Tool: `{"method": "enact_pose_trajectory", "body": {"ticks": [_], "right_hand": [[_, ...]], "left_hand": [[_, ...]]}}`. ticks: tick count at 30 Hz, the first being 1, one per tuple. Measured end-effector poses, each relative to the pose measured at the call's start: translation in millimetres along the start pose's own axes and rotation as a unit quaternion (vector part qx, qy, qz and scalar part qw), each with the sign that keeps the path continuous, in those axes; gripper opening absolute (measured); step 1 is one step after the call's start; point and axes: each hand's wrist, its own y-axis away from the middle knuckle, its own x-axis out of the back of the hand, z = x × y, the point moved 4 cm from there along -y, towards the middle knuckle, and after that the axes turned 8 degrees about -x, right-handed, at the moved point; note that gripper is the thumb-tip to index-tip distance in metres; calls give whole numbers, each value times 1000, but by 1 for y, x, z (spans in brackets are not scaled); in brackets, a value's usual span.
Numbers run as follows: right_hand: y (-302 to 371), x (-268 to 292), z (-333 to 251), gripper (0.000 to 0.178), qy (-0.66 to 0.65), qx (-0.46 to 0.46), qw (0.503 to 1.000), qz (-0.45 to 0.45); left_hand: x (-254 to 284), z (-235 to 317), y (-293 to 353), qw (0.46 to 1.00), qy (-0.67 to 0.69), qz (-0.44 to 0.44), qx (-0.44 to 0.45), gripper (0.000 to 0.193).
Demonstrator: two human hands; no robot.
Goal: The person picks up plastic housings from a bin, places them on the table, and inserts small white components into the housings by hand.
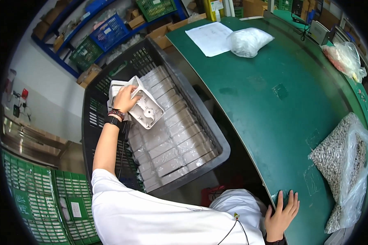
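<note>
My left hand point(125, 99) reaches into a big black plastic crate point(223, 149). Its fingers close over the wall of a white plastic housing point(156, 105), an open rectangular shell with a round boss and small posts inside. Another white piece point(115, 86) shows beside and partly under that hand. Below them, rows of grey-white parts in clear plastic wrap point(180, 134) fill much of the crate. On the edge of the green table, my right hand point(281, 216) lies flat with fingers spread, holding nothing.
On the green table point(249, 102) lie a paper sheet point(208, 38), a clear bag of white material point(249, 42) and a large bag of small greyish parts point(341, 163). Green crates point(49, 200) stand at lower left. Blue shelving point(61, 61) with baskets is behind.
</note>
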Motion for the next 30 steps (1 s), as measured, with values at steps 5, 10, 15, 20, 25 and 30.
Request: {"method": "enact_pose_trajectory", "body": {"ticks": [5,10,15,20,25,30], "right_hand": [[6,5,4,58,-7,-4,1000,11],[7,14,9,60,-66,-20,997,-17],[-1,51,17,76,-322,23,946,35],[2,84,44,78,-437,-36,880,184],[35,66,68,75,-516,-172,837,53],[69,44,91,66,-483,-227,840,93]], "left_hand": [[92,106,-21,967,-70,180,-169,24],[165,253,-28,911,-56,299,-279,26],[158,396,-7,874,46,270,-403,23],[116,511,27,803,194,150,-544,19],[80,570,81,726,228,12,-648,18],[62,606,120,698,234,-92,-671,20]]}}
